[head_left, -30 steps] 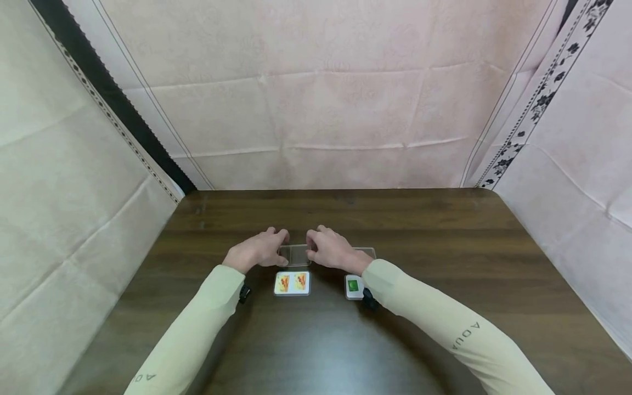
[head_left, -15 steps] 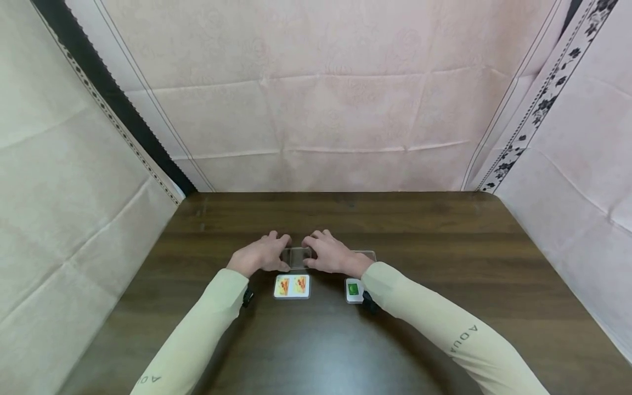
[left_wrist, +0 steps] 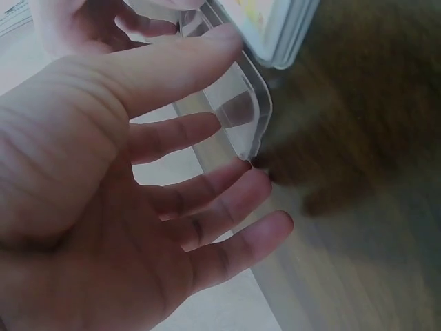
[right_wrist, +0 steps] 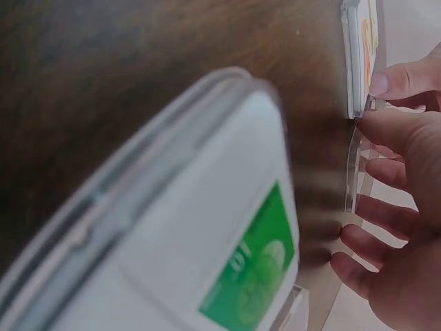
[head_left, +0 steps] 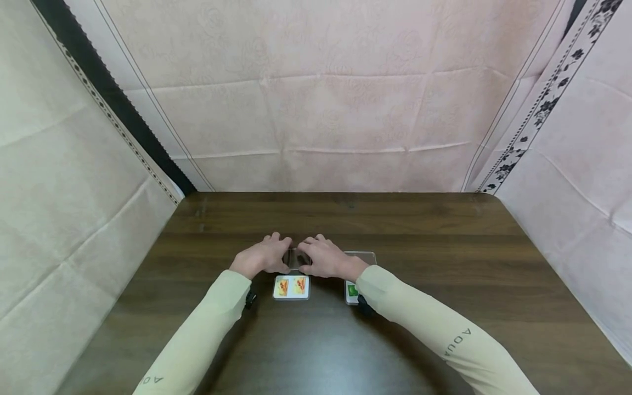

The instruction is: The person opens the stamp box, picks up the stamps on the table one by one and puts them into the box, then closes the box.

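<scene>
A shallow clear plastic lid [head_left: 297,258] lies between my hands on the wooden table, behind a white-topped case [head_left: 291,287] bearing two orange pictures. My left hand [head_left: 263,257] grips the lid's left end, thumb at the near rim and fingers at the far side. At its right end my right hand [head_left: 325,258] holds it likewise, thumb near and fingers spread beyond. In the left wrist view the lid [left_wrist: 238,103] shows its raised rim beside the thumb. Part of the lid is hidden by the fingers.
A second case [head_left: 351,292] with a green picture sits to the right, partly covered by my right wrist. Behind it lies another clear lid [head_left: 365,255]. White cloth hangs [head_left: 316,131] along the table's far edge and both sides.
My right hand has moved slightly left, closer to my left hand, so less of the clear lid shows between them. The second clear lid is more exposed. The orange-pictured case has stayed put.
</scene>
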Available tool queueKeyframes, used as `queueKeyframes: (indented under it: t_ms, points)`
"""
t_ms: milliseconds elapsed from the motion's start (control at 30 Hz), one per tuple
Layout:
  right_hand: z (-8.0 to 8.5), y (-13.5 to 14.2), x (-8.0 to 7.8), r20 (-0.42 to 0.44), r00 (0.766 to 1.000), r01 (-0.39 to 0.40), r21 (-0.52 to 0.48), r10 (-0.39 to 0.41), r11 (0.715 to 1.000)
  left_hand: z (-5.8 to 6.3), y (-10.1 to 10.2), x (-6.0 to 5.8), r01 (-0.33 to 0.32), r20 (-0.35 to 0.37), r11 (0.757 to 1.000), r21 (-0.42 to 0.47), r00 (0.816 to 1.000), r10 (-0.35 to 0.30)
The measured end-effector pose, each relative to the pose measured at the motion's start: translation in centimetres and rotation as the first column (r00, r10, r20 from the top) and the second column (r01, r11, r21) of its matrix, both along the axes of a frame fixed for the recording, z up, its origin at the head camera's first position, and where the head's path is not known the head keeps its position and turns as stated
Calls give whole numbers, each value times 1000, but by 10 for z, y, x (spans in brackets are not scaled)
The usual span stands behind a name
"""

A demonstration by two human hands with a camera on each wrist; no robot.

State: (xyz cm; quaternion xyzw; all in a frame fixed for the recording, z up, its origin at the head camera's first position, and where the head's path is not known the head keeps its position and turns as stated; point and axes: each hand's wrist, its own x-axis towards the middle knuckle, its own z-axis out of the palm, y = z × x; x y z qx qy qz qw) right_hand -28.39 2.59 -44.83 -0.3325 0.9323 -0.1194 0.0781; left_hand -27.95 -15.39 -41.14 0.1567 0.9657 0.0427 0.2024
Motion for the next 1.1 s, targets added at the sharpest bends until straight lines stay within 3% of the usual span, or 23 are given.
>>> queueKeyframes:
  t_ms: [467,1100]
  points:
    - [-3,0,-3,-27,1000,-3,-38,2,999,-3,-13,-8,42,1,999,21,999,-42]
    - [-5,6,-12,5,1000,-29,-78,30,997,-8,-17,-20,113,8,992,54,993,-114]
